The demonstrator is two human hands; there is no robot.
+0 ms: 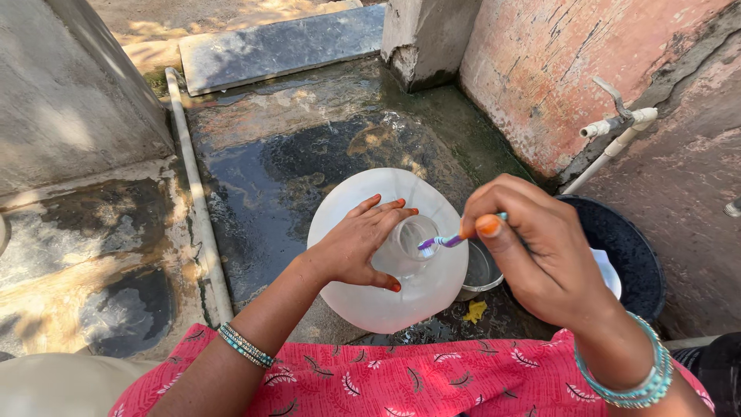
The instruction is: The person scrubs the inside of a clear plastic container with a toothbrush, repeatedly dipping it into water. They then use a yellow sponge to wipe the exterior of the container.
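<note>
Head view: 2 hands at work on 1 big translucent white plastic water jug (370,286) on wet stone ground.

From where I stand, the jug sits near the person, its round body on the wet floor and its open neck pointing up toward the camera. The left hand (359,245) lies curled around that neck, fingers together and clamped on it. The right hand (540,259) is just right of the neck, pinched shut on 1 purple-and-white toothbrush (448,241). The brush's long axis runs left to right, bristle end at the rim of the opening, so the neck lies just left of the grip. Right of the jug I count 1 small metal bowl (480,270) and 1 black round tub (629,251); 1 white pipe tap (617,123) juts from the far right wall.
</note>
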